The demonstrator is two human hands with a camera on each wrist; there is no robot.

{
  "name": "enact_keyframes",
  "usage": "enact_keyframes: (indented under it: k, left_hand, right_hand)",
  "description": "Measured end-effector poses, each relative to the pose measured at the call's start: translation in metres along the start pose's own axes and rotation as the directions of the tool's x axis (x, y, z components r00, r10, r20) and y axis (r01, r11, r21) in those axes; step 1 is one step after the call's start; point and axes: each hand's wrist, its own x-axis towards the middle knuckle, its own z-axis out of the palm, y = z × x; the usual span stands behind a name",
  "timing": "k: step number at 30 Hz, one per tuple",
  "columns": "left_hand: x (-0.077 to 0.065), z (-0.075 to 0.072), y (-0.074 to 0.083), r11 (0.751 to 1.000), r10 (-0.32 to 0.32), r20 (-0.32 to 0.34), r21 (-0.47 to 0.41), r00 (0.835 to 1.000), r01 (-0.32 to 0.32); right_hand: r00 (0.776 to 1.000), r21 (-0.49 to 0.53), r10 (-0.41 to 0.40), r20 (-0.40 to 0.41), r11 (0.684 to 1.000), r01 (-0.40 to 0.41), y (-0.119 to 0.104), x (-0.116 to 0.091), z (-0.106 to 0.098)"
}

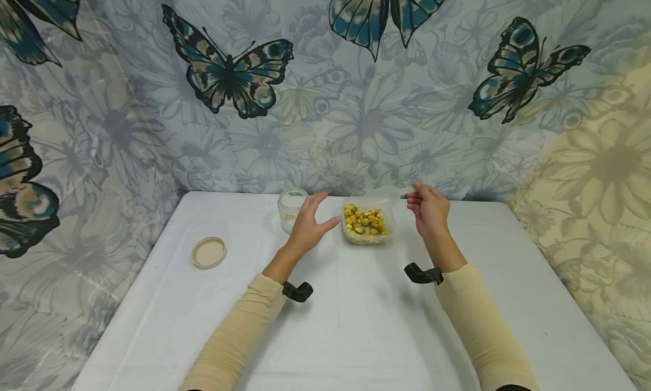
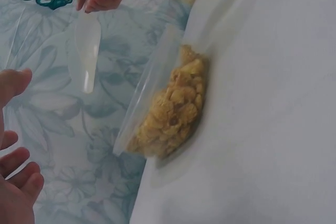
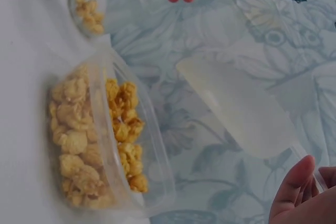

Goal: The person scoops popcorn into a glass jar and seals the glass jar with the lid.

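My right hand (image 1: 431,213) pinches the handle of a translucent plastic scoop (image 3: 241,111), its blade raised over the far right of a clear plastic container (image 3: 164,182). Caramel-coloured popcorn (image 1: 365,221) partly fills this container. To the left, my left hand (image 1: 307,226) is held with fingers extended and thumb apart, between the container and a glass jar (image 1: 285,210). It overlaps the jar's right side in the head view. A few popcorn pieces (image 3: 89,13) lie at the jar's bottom in the right wrist view.
A round beige lid (image 1: 209,253) lies on the white-covered table (image 1: 351,334), left of the jar. Behind the table hangs a butterfly-patterned cloth (image 1: 325,125), close to the far edge. Black wrist straps (image 1: 297,292) sit on both arms.
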Motion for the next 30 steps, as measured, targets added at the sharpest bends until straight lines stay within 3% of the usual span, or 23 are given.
enact_keyframes:
  k: [16, 30]
  left_hand:
    - [-0.002, 0.026, -0.013, 0.991, -0.130, 0.092, -0.022, 0.987, 0.132]
    - [-0.006, 0.047, -0.024, 0.984, -0.175, 0.148, -0.004, 0.973, 0.177]
  right_hand:
    - [0.998, -0.026, 0.005, -0.069, 1.000, -0.007, 0.006, 0.003, -0.014]
    - [0.993, -0.085, -0.049, -0.111, 0.996, 0.039, 0.008, 0.012, -0.021]
